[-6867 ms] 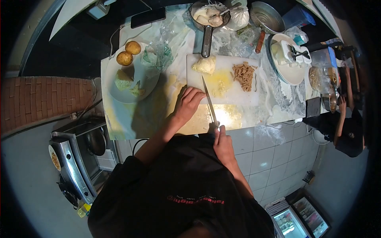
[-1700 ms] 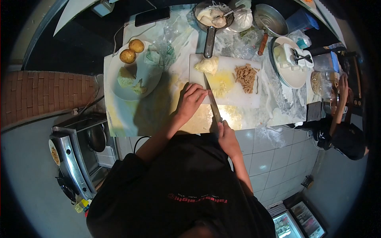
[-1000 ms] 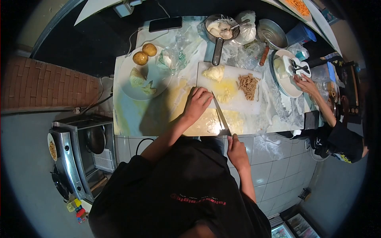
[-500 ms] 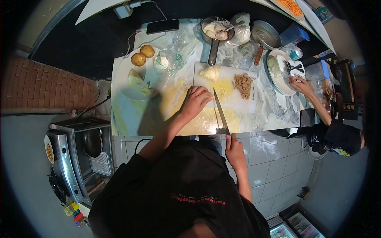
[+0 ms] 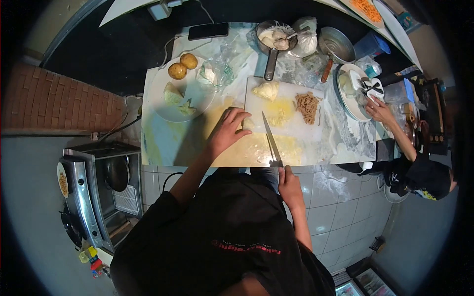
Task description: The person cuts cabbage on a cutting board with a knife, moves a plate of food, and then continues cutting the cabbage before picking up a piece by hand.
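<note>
My right hand (image 5: 290, 187) grips the handle of a long kitchen knife (image 5: 272, 138), its blade pointing away from me over the near part of a white cutting board (image 5: 289, 89). At the board's left edge is my left hand (image 5: 229, 130), thumb and fingers spread around a small pale piece (image 5: 248, 123) of food. Finely cut yellow bits (image 5: 279, 114) lie on the board beyond the blade. Behind them sits a pale yellow lump (image 5: 265, 91), and to the right a pile of brown strips (image 5: 307, 107).
A plate (image 5: 163, 111) on the left holds two potatoes (image 5: 183, 66) and cabbage pieces (image 5: 173, 93). A saucepan (image 5: 271, 61) and a metal pan (image 5: 337, 44) stand behind the board. At right, another person's hand (image 5: 379, 111) reaches over a white plate (image 5: 363, 116).
My left hand has moved left from beside the blade, and its fingers have spread, uncovering the pale piece. The knife has shifted slightly, still in my right hand.
</note>
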`<state>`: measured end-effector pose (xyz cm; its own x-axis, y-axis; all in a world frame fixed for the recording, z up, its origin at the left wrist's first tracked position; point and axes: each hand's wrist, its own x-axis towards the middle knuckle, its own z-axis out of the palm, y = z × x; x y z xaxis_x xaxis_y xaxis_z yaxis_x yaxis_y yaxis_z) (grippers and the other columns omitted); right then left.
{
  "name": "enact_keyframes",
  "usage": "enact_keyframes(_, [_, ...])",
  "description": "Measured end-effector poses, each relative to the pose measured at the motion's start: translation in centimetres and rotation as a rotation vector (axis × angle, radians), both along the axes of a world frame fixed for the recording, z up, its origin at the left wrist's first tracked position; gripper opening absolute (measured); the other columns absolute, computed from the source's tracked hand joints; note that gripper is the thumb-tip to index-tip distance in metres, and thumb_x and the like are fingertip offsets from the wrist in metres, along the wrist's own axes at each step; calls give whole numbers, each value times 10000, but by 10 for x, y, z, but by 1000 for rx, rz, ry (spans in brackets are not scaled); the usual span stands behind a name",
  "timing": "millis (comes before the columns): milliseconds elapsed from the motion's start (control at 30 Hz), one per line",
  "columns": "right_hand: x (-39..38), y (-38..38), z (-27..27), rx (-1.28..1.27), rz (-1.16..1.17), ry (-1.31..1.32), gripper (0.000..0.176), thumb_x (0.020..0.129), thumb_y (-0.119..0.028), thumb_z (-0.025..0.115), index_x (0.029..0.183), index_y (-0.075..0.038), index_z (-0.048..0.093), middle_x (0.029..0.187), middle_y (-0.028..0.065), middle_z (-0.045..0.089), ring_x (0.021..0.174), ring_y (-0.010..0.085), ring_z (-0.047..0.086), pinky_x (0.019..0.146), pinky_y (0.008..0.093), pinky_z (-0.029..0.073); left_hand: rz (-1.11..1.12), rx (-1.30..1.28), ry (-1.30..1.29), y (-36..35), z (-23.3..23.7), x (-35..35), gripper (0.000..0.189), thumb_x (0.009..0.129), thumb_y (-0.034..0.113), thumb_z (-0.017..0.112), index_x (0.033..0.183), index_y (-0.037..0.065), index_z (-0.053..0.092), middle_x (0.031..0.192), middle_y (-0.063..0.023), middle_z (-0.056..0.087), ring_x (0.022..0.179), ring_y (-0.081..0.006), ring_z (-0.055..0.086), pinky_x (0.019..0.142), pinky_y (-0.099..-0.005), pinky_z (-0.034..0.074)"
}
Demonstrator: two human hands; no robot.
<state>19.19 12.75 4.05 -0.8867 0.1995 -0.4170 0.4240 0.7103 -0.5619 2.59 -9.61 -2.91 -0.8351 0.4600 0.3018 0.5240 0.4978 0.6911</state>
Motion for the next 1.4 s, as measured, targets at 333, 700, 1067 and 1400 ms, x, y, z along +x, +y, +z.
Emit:
enact_keyframes(333, [-8, -3, 1, -27, 2, -1, 369, 1040, -315, 456, 959, 38, 526, 776, 352, 604, 814, 558, 570, 672, 600, 435, 83, 178, 36, 12, -8, -3, 218, 803, -13, 661, 1006, 38, 601, 996, -98, 595, 946, -310, 619, 805, -373, 509])
enact_keyframes(700, [-7, -2, 0, -68, -26, -31, 380, 1043, -322, 452, 985, 43, 539, 776, 345, 606, 831, 552, 572, 687, 582, 438, 75, 145, 29, 25, -11, -11, 147, 835, 0, 613, 971, 51, 630, 1032, -118, 586, 941, -315, 606, 801, -416, 507])
enact_keyframes(1067, [-5, -2, -2, -66, -34, -9, 381, 1040, -330, 459, 977, 37, 539, 747, 334, 602, 805, 543, 578, 678, 583, 435, 59, -27, 104, 28, -9, -9, 167, 832, 52, 654, 996, 50, 681, 1079, -101, 598, 1025, -294, 573, 888, -395, 483])
enact_keyframes(1400, [-2, -2, -9, -53, -33, 18, 370, 1042, -308, 460, 943, 42, 522, 758, 335, 592, 804, 536, 568, 644, 553, 422, 168, 26, -111, 43, -7, -16, 266, 815, -5, 666, 1052, 19, 548, 1001, -162, 557, 966, -356, 578, 862, -426, 464])
